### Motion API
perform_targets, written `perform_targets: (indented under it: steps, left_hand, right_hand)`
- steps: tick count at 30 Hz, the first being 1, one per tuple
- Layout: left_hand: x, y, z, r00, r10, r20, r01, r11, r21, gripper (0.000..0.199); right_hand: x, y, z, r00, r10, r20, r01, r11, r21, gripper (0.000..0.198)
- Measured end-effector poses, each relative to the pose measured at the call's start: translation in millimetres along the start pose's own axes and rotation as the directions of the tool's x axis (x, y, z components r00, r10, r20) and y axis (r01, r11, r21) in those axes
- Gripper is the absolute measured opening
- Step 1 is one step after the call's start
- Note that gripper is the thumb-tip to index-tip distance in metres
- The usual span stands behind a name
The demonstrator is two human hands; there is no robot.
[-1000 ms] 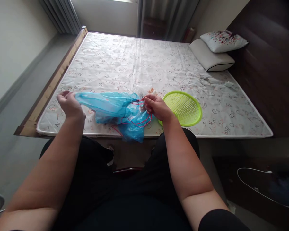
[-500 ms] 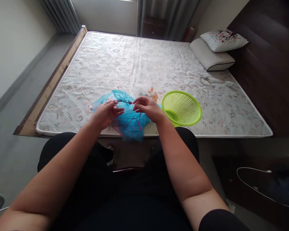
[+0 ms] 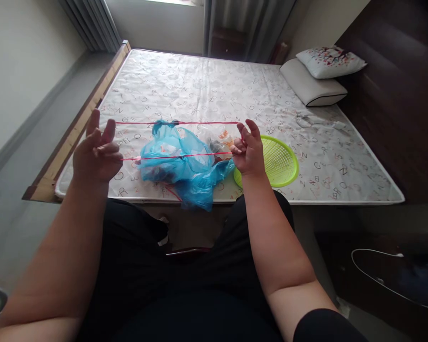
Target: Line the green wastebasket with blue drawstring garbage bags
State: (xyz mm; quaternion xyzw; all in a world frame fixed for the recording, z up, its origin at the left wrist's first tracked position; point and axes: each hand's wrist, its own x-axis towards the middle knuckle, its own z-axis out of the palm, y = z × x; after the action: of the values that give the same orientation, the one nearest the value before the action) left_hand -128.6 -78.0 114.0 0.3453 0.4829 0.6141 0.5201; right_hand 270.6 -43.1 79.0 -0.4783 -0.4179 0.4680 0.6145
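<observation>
A loop of thin red string point(image 3: 207, 123) is stretched taut in two roughly level strands between my hands, with a small dark knot on the far strand. My left hand point(image 3: 97, 154) is raised at the left, its thumb and some fingers bent and others up, holding one end of the loop. On the right, my right hand point(image 3: 248, 151) holds the other end with curled fingers. Under the strands lies a crumpled blue plastic bag point(image 3: 196, 178); what is inside cannot be made out. My right hand partly covers a lime-green plastic basket point(image 3: 280, 161) tipped on its side.
Everything lies near the front edge of a letter-printed mattress point(image 3: 199, 85). A clear bag with orange print point(image 3: 225, 137) sits behind the blue bag. Pillows point(image 3: 317, 85) are stacked at the far right. A wooden bed rail point(image 3: 82, 111) runs along the left.
My hands have moved far apart, the left one furthest to the left, pulling the red string from a close bunch into a wide loop. The bag beneath is now more exposed.
</observation>
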Motion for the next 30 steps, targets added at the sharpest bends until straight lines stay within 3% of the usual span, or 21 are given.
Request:
perform_targets:
  steps: [5,9,13,15,17,20,23,25,26,28,30]
  left_hand:
    - [-7.9,-0.6,13.7,0.999,-0.019,0.051,0.014,0.994,0.110,0.054]
    - [-9.4,0.7,13.1,0.992,-0.020,0.123,0.010,0.996,0.085,0.065]
    - [-7.5,-3.7,10.9,0.981,-0.080,0.178,0.065,0.994,0.088,0.065]
    - [-4.8,-11.8,12.2,0.979,-0.087,0.183,0.059,0.986,0.157,0.061]
    - [-0.5,-25.7,15.1,0.991,-0.033,0.127,-0.005,0.958,0.287,0.057]
    - [8.3,-56.6,21.5,0.988,0.150,-0.034,-0.106,0.822,0.560,0.058]
    - [17.4,-89.6,28.5,0.985,0.162,-0.065,-0.056,0.643,0.764,0.084]
    - [23.0,-104.7,32.1,0.999,0.042,-0.015,-0.007,0.490,0.872,0.095]
    - [25.8,-108.8,33.3,1.000,-0.024,0.002,0.008,0.402,0.915,0.088]
    - [30.7,-110.5,33.9,0.995,-0.102,0.002,0.025,0.263,0.965,0.056]
    - [34.0,-105.6,33.0,0.996,-0.091,-0.023,0.045,0.241,0.970,0.032]
  right_hand:
    - [-6.1,-10.2,-2.1,0.997,0.048,0.067,-0.051,0.998,0.039,0.043]
    - [-9.1,-19.4,-10.9,0.981,0.100,0.165,-0.116,0.989,0.092,0.048]
    - [-7.8,-12.7,-12.3,0.940,0.230,0.254,-0.229,0.973,-0.033,0.041]
    - [-7.2,-1.1,-7.3,0.942,0.294,0.165,-0.262,0.947,-0.187,0.033]
    - [-8.5,13.6,1.3,0.972,0.235,0.003,-0.221,0.918,-0.330,0.025]
    - [-17.1,33.3,19.6,0.990,-0.087,-0.110,0.018,0.858,-0.514,0.020]
    - [-34.2,42.7,41.8,0.924,-0.381,-0.020,0.266,0.682,-0.681,0.030]
    - [-48.0,43.8,55.8,0.898,-0.437,0.054,0.317,0.555,-0.769,0.036]
    - [-54.4,43.7,61.7,0.893,-0.442,0.086,0.326,0.501,-0.802,0.036]
    - [-64.3,43.3,70.2,0.888,-0.430,0.166,0.361,0.426,-0.830,0.032]
    - [-68.7,44.1,74.2,0.881,-0.372,0.292,0.436,0.401,-0.806,0.027]
